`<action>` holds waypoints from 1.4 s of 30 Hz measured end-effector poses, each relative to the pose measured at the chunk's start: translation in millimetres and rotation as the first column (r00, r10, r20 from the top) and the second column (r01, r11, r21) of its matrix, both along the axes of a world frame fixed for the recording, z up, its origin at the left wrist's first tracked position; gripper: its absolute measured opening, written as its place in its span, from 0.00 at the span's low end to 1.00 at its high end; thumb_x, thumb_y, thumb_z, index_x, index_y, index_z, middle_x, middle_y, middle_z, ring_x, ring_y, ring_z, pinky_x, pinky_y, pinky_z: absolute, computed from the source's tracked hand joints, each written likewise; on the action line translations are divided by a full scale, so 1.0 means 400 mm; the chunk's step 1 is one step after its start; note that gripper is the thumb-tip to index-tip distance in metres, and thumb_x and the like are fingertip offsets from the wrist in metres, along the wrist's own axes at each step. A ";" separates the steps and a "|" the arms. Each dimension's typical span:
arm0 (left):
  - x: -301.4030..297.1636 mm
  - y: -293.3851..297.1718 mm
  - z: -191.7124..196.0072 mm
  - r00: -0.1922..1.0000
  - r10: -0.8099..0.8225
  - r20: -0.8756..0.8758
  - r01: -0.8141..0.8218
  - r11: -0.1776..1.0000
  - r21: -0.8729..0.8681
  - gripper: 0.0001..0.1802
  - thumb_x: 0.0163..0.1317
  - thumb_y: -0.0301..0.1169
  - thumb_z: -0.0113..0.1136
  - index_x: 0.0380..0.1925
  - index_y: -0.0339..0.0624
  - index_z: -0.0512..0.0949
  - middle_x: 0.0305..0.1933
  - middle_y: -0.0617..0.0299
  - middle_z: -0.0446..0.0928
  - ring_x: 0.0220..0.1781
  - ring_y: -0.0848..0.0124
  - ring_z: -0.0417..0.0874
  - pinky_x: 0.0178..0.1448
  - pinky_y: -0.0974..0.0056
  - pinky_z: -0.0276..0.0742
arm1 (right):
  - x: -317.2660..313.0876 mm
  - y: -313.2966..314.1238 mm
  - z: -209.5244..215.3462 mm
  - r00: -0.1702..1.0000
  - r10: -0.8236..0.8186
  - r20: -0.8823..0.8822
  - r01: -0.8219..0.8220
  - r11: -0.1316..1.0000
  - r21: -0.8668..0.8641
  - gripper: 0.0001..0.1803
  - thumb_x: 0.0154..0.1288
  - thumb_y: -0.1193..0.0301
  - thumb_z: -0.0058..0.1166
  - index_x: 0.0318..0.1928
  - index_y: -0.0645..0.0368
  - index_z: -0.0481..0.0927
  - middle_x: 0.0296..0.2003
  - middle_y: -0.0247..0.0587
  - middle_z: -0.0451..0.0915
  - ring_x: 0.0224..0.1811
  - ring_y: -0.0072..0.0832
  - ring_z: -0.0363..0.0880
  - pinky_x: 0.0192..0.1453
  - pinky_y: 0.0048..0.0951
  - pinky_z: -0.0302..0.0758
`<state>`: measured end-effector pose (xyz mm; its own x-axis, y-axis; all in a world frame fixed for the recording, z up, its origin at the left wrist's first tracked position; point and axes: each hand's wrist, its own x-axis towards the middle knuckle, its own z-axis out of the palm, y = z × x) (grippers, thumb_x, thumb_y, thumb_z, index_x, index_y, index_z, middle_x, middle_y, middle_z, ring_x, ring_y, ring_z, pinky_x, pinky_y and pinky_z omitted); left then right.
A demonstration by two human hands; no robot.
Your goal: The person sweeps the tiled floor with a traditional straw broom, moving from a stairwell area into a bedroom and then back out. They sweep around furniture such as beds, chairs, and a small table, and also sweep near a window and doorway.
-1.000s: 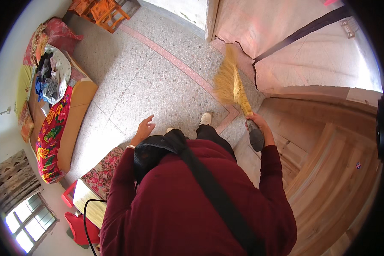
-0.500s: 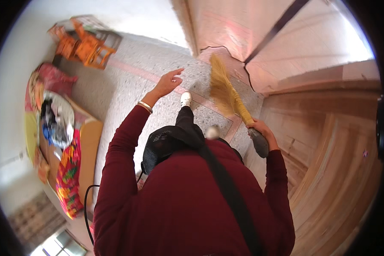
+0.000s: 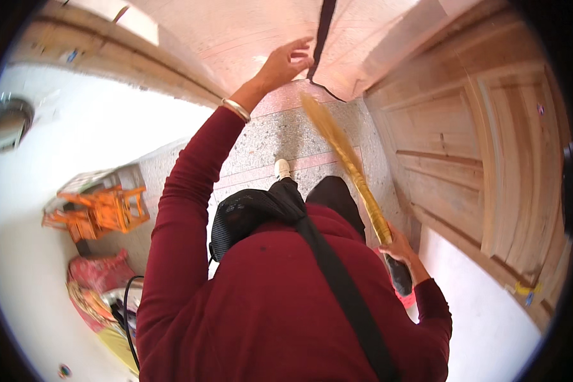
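Observation:
My right hand (image 3: 399, 249) is wrapped round the dark handle end of a broom (image 3: 347, 156) with yellowish straw bristles. The broom slants up and to the left, its bristle tip over the speckled floor by the doorway. Raised ahead of me, my left hand (image 3: 285, 66) holds nothing, and its fingers are partly spread. It is next to the dark edge strip of a pale pinkish, sheer curtain (image 3: 261, 28); whether the fingertips touch it I cannot tell. A bangle (image 3: 237, 109) circles my left wrist.
A wooden door (image 3: 452, 153) stands along my right side, and a wooden door frame (image 3: 108, 48) at upper left. Orange chairs (image 3: 111, 210) are against the white wall on the left. Behind them lies a red cushion (image 3: 100, 270). Speckled floor (image 3: 254, 153) carries pink bands.
I have moved forward and turned toward the doorway. My left hand has reached up to the curtain. The broom has swung more upright in my right hand, which is now lower in view.

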<state>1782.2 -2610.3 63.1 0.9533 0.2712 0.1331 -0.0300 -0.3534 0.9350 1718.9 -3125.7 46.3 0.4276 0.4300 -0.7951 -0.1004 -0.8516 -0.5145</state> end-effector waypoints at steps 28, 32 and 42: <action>0.828 0.549 -0.028 0.965 -0.016 0.261 -0.195 0.620 0.760 0.44 0.47 0.42 0.62 0.60 0.33 0.53 0.63 0.41 0.53 0.66 0.56 0.52 0.67 0.62 0.48 | -0.105 0.303 -0.326 -0.002 -0.937 -0.348 0.908 0.145 -0.394 0.18 0.52 0.67 0.53 0.43 0.63 0.72 0.32 0.39 0.76 0.29 0.29 0.76 0.35 0.30 0.74; 0.936 0.568 -0.008 0.972 -0.022 0.235 -0.158 0.679 0.717 0.48 0.44 0.41 0.62 0.59 0.27 0.49 0.63 0.35 0.49 0.66 0.51 0.50 0.68 0.61 0.47 | -0.059 0.325 -0.339 -0.130 -0.936 -0.327 0.882 0.041 -0.469 0.14 0.47 0.69 0.55 0.36 0.61 0.72 0.27 0.39 0.73 0.25 0.29 0.74 0.28 0.32 0.72; 1.292 0.565 -0.002 0.942 -0.172 0.289 -0.078 0.723 0.686 0.54 0.47 0.39 0.60 0.61 0.28 0.33 0.64 0.31 0.26 0.68 0.43 0.27 0.67 0.48 0.28 | 0.015 0.514 -0.352 -0.423 -0.830 -0.364 0.871 -0.261 -0.417 0.22 0.49 0.71 0.53 0.45 0.60 0.61 0.26 0.47 0.70 0.22 0.40 0.74 0.23 0.42 0.74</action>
